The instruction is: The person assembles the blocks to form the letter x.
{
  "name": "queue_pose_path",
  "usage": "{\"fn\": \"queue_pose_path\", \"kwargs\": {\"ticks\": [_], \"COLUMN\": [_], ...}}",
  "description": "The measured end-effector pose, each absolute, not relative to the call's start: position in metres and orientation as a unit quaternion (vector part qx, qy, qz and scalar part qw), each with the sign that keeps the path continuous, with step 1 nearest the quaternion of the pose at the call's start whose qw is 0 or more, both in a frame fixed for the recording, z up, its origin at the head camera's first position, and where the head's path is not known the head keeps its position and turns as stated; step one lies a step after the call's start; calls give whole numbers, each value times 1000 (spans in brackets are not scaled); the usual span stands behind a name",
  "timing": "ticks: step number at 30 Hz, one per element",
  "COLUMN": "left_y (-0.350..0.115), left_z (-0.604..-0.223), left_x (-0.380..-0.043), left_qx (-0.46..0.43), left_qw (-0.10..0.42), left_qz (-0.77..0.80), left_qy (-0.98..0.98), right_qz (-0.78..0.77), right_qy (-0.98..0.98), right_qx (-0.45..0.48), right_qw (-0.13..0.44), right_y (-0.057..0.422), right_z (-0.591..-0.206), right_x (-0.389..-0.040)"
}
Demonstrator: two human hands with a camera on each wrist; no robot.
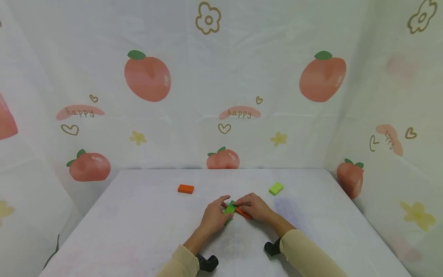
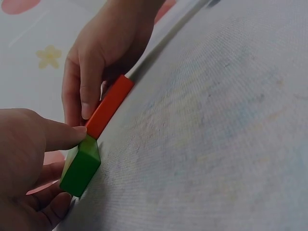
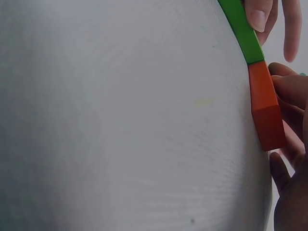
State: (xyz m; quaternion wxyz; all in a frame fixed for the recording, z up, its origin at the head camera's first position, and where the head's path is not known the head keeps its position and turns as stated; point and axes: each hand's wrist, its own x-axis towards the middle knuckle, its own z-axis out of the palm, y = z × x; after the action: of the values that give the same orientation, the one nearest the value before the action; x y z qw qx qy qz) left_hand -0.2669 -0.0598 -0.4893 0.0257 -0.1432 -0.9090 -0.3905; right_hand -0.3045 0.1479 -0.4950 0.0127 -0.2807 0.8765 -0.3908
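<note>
sleeves (image 1: pixel 308 251) — pale beige, plain | wrist mounts (image 1: pixel 209 264) — matte black, rounded, paired | fingers (image 2: pixel 67 135) bare

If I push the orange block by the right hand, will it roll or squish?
The orange block probably won't roll, because its sides look flat and its edges straight. It seems stiff, since no bend shows along it. Pushed toward the green piece, it would likely shove that too, since their ends appear to touch.
</note>
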Motion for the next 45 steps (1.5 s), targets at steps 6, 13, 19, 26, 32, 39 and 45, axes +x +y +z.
{"fn": "queue_pose_path", "kwargs": {"ticks": [6,13,19,26,32,39,45], "left_y": [-67,-77,-79,-78,-78,-78,-78], "left_z": [-487,-489,-492,-493,-491,-487,-487], "left_x": [-268,-272,-276,-279,-279,-279,-279], "left_qx": [-159,-182,-200,-204,-221,-219,-226], "left_qw": [18,28,35,33,36,22,26], "left_qz": [-387,-366,-350,-340,-324,-313,-308], "left_qy": [-908,-912,-914,-917,-919,-924,-924], "right_qz": [-387,-380,-378,-370,-357,-336,-331], "right_qy": [877,882,884,885,886,897,899], "right_qx": [-284,-278,-274,-282,-295,-282,-272], "right_qw": [12,12,16,28,30,60,90], "right_y": [147,147,147,146,145,143,142], "right_z": [-495,-494,-493,-488,-484,-476,-472], "right_x": [-305,-306,-305,-306,-310,-312,-315]}}
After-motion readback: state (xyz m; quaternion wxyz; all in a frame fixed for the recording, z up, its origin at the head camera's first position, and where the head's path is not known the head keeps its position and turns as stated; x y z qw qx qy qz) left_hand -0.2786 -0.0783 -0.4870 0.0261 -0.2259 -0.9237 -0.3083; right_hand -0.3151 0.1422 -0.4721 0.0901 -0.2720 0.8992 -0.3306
